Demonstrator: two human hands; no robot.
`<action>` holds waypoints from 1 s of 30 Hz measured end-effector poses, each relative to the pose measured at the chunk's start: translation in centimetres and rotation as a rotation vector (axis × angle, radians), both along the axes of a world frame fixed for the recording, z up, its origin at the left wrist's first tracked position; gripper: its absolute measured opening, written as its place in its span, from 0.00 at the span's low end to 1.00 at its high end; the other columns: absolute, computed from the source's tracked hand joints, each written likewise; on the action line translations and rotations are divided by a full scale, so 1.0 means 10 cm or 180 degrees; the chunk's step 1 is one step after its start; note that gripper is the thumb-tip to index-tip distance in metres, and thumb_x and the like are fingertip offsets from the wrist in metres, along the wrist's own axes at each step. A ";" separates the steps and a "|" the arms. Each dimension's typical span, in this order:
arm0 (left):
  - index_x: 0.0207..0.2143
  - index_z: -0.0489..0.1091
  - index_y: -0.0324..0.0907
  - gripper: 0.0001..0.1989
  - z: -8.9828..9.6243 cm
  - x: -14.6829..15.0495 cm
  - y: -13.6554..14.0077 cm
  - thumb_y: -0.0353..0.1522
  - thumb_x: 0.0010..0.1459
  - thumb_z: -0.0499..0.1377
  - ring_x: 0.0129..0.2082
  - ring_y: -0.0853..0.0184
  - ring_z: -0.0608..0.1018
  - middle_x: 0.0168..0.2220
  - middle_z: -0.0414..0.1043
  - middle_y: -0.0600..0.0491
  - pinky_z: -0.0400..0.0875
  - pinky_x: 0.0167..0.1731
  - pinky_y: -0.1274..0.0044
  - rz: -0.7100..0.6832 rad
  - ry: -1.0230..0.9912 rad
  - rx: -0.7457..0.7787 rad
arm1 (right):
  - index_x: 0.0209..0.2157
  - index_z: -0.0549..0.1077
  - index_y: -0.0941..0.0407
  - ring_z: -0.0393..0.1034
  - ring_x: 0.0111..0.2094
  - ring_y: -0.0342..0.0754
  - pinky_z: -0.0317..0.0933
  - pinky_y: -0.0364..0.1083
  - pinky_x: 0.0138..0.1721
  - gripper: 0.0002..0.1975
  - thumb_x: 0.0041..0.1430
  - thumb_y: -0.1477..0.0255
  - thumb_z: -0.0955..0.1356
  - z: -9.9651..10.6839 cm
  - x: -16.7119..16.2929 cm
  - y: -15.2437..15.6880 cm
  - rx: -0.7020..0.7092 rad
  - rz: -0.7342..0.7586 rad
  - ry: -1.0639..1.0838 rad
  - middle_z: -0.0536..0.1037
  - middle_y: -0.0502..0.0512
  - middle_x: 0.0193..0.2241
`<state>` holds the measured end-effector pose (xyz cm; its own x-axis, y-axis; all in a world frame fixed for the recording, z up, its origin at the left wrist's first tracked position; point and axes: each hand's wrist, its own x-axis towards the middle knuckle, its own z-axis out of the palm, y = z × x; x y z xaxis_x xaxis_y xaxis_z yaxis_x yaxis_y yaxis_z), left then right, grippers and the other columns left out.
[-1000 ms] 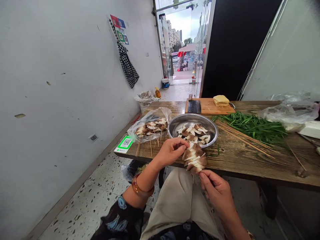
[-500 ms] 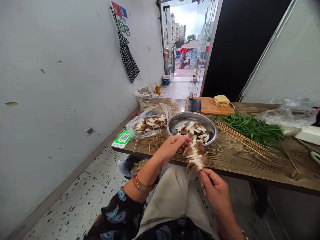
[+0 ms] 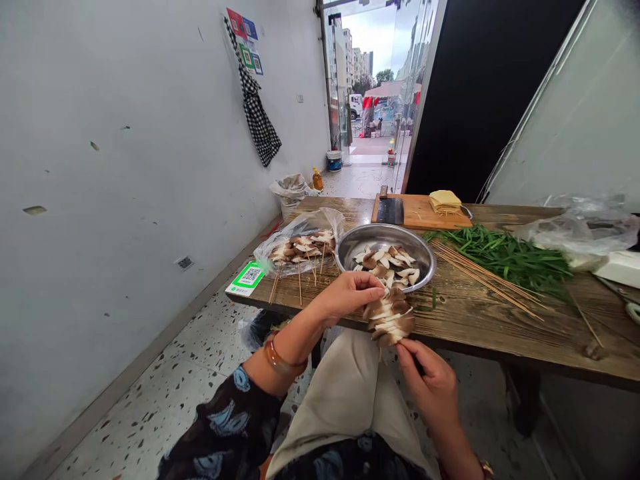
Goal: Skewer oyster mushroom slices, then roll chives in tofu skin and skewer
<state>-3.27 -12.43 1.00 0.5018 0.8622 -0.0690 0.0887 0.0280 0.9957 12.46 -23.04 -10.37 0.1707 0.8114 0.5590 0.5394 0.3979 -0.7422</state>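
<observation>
A mushroom skewer (image 3: 390, 317), a stack of brown-capped, white-stemmed pieces, hangs between my hands at the table's front edge. My left hand (image 3: 353, 293) is closed in a pinch at its upper end, fingertips on a pale mushroom piece. The lower end is pinched by my right hand (image 3: 430, 377); the stick itself is hidden there. Just behind is a steel bowl (image 3: 427, 257) with loose mushroom pieces (image 3: 387, 260) in it. Left of the bowl, finished mushroom skewers (image 3: 303, 247) lie on a clear plastic bag (image 3: 333, 219), their sticks pointing towards me.
Bare bamboo sticks (image 3: 485, 277) lie right of the bowl beside green chives (image 3: 515, 260). Behind stands a cutting board (image 3: 423, 217) with a cleaver (image 3: 390, 210) and stacked yellow sheets (image 3: 445, 201). A QR-code card (image 3: 249, 277) lies at the table's left corner. Plastic bags (image 3: 585, 227) sit far right.
My left fingers have closed in on the skewer's upper end, the thumb now lying along the top. The skewer has shifted slightly left, and the view has turned a little.
</observation>
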 end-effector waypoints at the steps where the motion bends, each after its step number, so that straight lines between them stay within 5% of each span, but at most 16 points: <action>1: 0.26 0.72 0.36 0.17 0.00 0.01 0.00 0.42 0.45 0.66 0.23 0.75 0.64 0.23 0.66 0.56 0.54 0.24 0.81 -0.0002 -0.0015 0.0000 | 0.34 0.77 0.56 0.76 0.30 0.46 0.68 0.43 0.34 0.10 0.62 0.69 0.65 -0.02 0.00 0.01 0.0128 -0.0002 -0.0118 0.81 0.53 0.29; 9: 0.23 0.68 0.37 0.16 -0.04 0.06 0.03 0.41 0.44 0.65 0.19 0.77 0.59 0.19 0.61 0.59 0.48 0.21 0.81 0.0003 0.0148 -0.0165 | 0.36 0.77 0.58 0.77 0.32 0.48 0.69 0.45 0.35 0.09 0.63 0.72 0.64 -0.11 0.07 0.05 0.0653 -0.0147 -0.0904 0.82 0.56 0.30; 16: 0.27 0.72 0.36 0.21 -0.04 -0.02 0.03 0.47 0.51 0.59 0.21 0.76 0.63 0.22 0.65 0.56 0.55 0.21 0.82 -0.0095 0.0083 -0.0084 | 0.34 0.77 0.56 0.76 0.29 0.46 0.69 0.42 0.32 0.10 0.63 0.70 0.64 0.00 0.06 0.02 0.0249 0.0058 -0.0308 0.81 0.54 0.29; 21: 0.31 0.73 0.36 0.18 -0.10 -0.09 0.01 0.43 0.48 0.63 0.21 0.75 0.66 0.23 0.66 0.56 0.62 0.21 0.81 -0.0302 0.0137 -0.0242 | 0.34 0.78 0.56 0.76 0.30 0.47 0.68 0.43 0.34 0.10 0.62 0.69 0.65 -0.02 0.05 0.02 0.0173 -0.0037 -0.0184 0.81 0.54 0.29; 30: 0.26 0.71 0.36 0.08 -0.08 -0.05 -0.05 0.33 0.46 0.62 0.22 0.76 0.62 0.22 0.64 0.58 0.54 0.23 0.82 0.0155 0.0334 0.0364 | 0.31 0.78 0.56 0.74 0.27 0.46 0.67 0.41 0.30 0.10 0.59 0.67 0.66 0.06 -0.07 -0.03 -0.0356 0.0058 0.0432 0.79 0.52 0.26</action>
